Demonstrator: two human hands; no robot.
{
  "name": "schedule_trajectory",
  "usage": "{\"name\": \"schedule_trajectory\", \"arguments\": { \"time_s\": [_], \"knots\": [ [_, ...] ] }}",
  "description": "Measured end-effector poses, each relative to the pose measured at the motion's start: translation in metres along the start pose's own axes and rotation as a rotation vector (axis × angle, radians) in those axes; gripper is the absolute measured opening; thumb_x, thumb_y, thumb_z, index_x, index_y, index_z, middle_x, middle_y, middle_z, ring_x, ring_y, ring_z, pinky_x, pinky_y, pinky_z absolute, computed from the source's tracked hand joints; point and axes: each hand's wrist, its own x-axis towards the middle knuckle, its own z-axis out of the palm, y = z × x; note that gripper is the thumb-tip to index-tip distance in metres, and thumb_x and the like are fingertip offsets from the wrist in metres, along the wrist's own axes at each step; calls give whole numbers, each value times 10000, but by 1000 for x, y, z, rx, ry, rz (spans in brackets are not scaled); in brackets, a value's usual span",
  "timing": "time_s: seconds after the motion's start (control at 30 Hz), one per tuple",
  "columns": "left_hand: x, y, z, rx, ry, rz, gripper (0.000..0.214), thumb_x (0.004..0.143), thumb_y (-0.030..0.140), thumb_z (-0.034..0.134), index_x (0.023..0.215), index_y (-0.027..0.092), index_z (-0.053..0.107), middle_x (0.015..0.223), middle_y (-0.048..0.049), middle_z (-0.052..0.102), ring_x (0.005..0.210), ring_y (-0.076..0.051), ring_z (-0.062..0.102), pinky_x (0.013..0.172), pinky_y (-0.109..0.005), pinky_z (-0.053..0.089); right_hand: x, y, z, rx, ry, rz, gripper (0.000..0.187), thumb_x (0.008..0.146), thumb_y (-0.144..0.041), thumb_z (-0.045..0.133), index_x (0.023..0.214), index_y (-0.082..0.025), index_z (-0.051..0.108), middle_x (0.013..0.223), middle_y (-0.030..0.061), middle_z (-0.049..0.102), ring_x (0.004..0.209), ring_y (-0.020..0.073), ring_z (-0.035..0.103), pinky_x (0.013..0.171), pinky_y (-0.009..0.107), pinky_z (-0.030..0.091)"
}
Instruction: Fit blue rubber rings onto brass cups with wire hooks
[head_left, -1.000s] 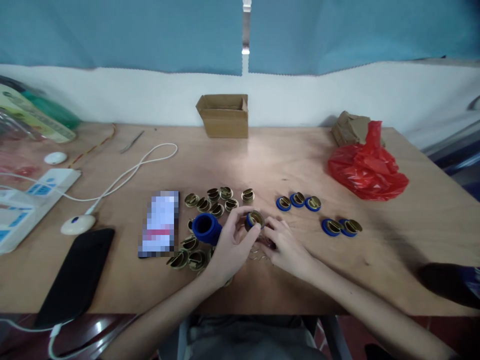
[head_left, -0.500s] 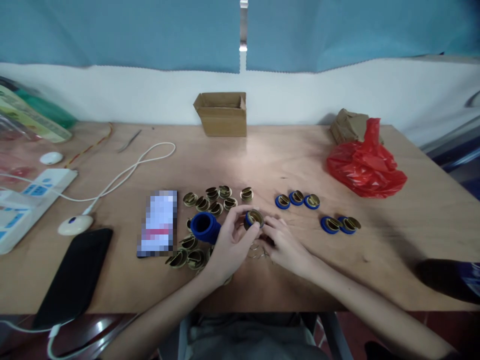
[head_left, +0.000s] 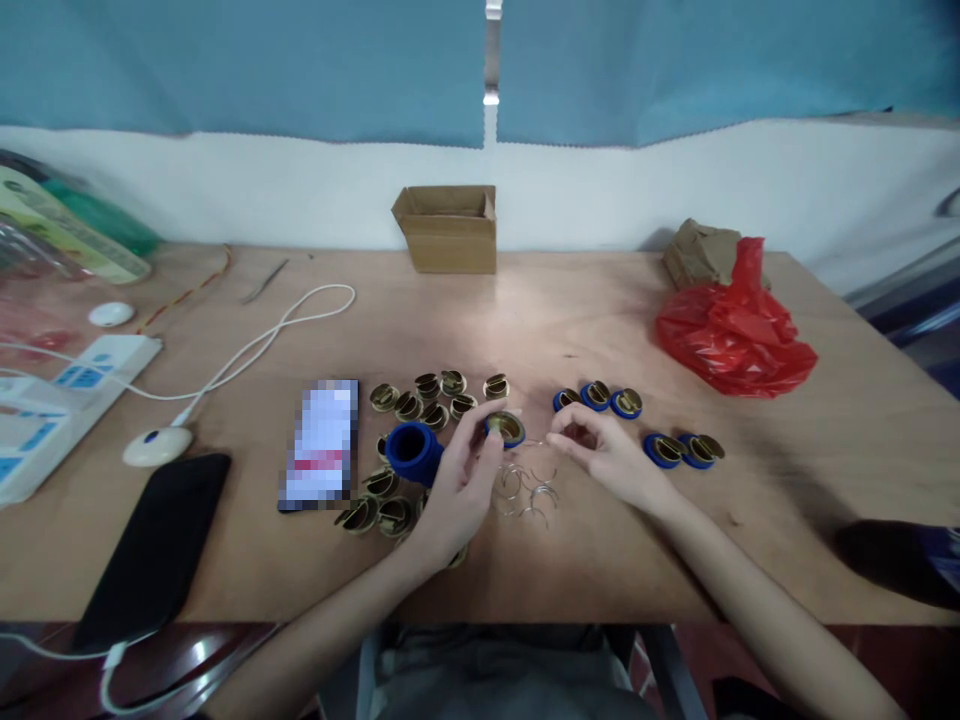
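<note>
My left hand (head_left: 466, 480) grips a round brass piece with a blue ring (head_left: 505, 429) between thumb and fingers, its hollow side up. Just to the right, my right hand (head_left: 600, 450) pinches a thin metal wire ring (head_left: 534, 441), of which only a short end shows. Below, between the hands, several loose wire rings (head_left: 517, 485) lie on the table. A blue cylinder with an open top (head_left: 412, 452) stands left of my left hand. Around it are several brass pieces with flaps (head_left: 406, 405). To the right rest several brass pieces in blue rings (head_left: 626, 402).
Left of the brass pieces lies a lit phone (head_left: 321, 445), and a dark phone (head_left: 154, 550) with a cable. A power strip (head_left: 82, 400) is at far left. An open cardboard box (head_left: 454, 245) stands at the back, a red plastic bag (head_left: 735, 335) at right, and a dark bottle (head_left: 892, 555) lies near the right edge.
My right hand has drawn back rightwards from the brass piece, with a bit of wire at its fingertips. My left hand still holds the piece, now tilted differently.
</note>
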Motion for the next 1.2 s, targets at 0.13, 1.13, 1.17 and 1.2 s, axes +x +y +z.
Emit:
{"name": "schedule_trajectory", "arguments": {
  "time_s": [0.13,1.13,1.17,1.2],
  "knots": [
    [-2,-1,-1,-74,-10,-19,363,1020,450,530,1335,277,579,1262,-85,633,1095,-225,641,894,-366,590,-1,-9,-6,222,-30,108,306,872,-487,708,849,-203,594,788,-11,553,716,149,502,672,288,408],
    [-5,3,0,-86,-154,212,263,1018,320,556,1263,241,609,1208,-96,703,1071,-201,676,944,-342,556,-9,-18,10,356,-284,87,442,957,-632,561,863,-201,580,623,-18,647,467,109,571,469,235,399],
    [-5,2,0,-89,-154,223,260,1013,303,563,1262,241,611,1214,-96,700,1068,-199,676,942,-342,559,-8,-17,8,356,-309,80,444,958,-629,563,854,-198,572,653,-3,672,498,116,607,494,238,429],
    [-5,0,1,-95,-147,231,264,1005,286,575,1263,244,610,1221,-95,697,1073,-198,676,946,-344,560,-8,-16,7,352,-317,72,438,956,-619,578,842,-196,565,657,-2,672,512,116,616,508,237,439]
  ]
}}
